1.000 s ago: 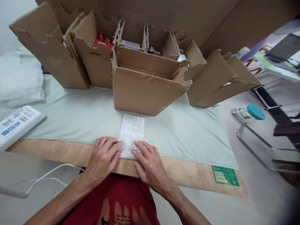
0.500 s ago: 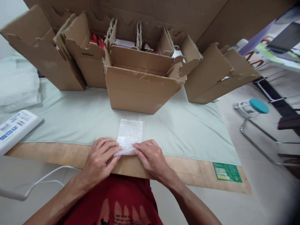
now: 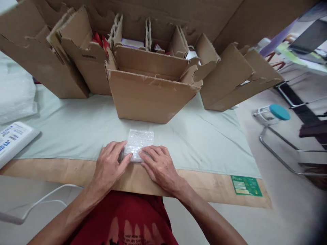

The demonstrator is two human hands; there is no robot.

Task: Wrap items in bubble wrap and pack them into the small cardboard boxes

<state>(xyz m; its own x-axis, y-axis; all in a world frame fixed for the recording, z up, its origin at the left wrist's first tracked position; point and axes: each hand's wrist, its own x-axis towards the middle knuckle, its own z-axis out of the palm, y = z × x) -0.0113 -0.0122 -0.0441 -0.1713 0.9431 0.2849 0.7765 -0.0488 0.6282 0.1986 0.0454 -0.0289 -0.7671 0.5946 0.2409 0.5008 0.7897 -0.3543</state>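
Note:
A small rectangle of clear bubble wrap lies on the pale green cloth, close to the table's near edge. My left hand grips its left side, thumb on the near left corner and fingers along the edge. On the near right part, my right hand presses and holds the wrap with its fingertips. The near edge lies flat under both thumbs. Whether anything is inside the wrap cannot be made out. Just beyond it stands an open cardboard bin.
More cardboard bins stand in a row at the back, some with red or white packets inside. A stack of bubble wrap and a white device are at left. A green card lies on the wooden edge; a teal stool stands at right.
The near edge of the bubble wrap, raised between my fingers before, now lies folded down flat. Both hands have moved slightly away from me, and the left thumb and fingers have spread.

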